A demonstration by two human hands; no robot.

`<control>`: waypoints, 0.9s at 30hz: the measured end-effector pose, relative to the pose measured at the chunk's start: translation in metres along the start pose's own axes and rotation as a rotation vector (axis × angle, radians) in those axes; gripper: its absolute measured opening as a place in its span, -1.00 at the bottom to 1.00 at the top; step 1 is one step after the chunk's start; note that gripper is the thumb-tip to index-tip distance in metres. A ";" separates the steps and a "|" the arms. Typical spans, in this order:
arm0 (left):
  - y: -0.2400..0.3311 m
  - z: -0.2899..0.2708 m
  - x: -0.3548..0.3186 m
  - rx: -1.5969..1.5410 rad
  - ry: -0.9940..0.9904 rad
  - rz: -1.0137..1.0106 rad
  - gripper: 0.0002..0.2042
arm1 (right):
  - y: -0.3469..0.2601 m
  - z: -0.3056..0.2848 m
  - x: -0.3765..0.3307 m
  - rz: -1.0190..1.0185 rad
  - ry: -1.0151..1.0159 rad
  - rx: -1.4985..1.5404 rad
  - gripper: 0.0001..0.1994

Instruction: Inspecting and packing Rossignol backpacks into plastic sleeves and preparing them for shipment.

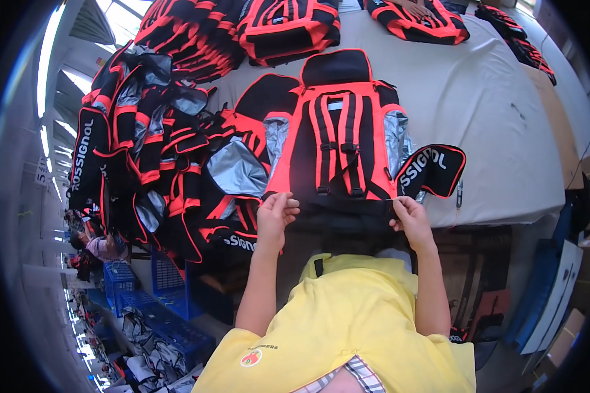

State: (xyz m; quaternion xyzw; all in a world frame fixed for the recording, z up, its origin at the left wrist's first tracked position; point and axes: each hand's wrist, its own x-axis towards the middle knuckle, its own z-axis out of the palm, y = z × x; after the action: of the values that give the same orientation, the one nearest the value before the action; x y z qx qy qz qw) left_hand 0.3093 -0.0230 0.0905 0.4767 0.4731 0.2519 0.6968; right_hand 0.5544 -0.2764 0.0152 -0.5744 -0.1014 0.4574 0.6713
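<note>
A black backpack with bright orange-red trim (pixel 290 156) lies spread on the covered table in front of me, its shoulder straps facing up and its near end at the table's front edge. My left hand (pixel 278 213) is closed in a pinch at the bag's near left corner. At the near right corner, my right hand (pixel 411 221) pinches the bag's edge between thumb and fingers. Silver lining shows along both of its sides. A black flap with white lettering (pixel 442 171) sticks out to the right, beside my right hand.
A big heap of similar bags (pixel 157 141) crowds the left side. More finished-looking backpacks (pixel 288 33) stand at the back, and another person's hand (pixel 416 8) rests on one. Pale cloth (pixel 491 131) covers the table. Blue crates (pixel 119 278) sit on the floor at left.
</note>
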 end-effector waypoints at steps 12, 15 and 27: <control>-0.015 0.087 0.024 0.496 -0.161 0.119 -0.65 | -0.030 0.006 -0.014 0.028 -0.178 0.002 -0.78; 0.039 0.075 0.010 0.420 0.113 0.307 -0.66 | -0.075 0.025 -0.013 -0.114 0.070 0.448 -0.77; -0.033 0.126 -0.003 1.153 -0.597 1.145 -0.76 | 0.031 0.056 -0.030 -0.251 0.274 -1.130 -0.63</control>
State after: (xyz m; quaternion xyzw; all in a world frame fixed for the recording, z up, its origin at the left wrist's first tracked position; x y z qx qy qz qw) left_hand 0.4179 -0.0926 0.0740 0.9668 0.0114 0.1492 0.2073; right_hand 0.4851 -0.2629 0.0182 -0.8800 -0.3088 0.1715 0.3176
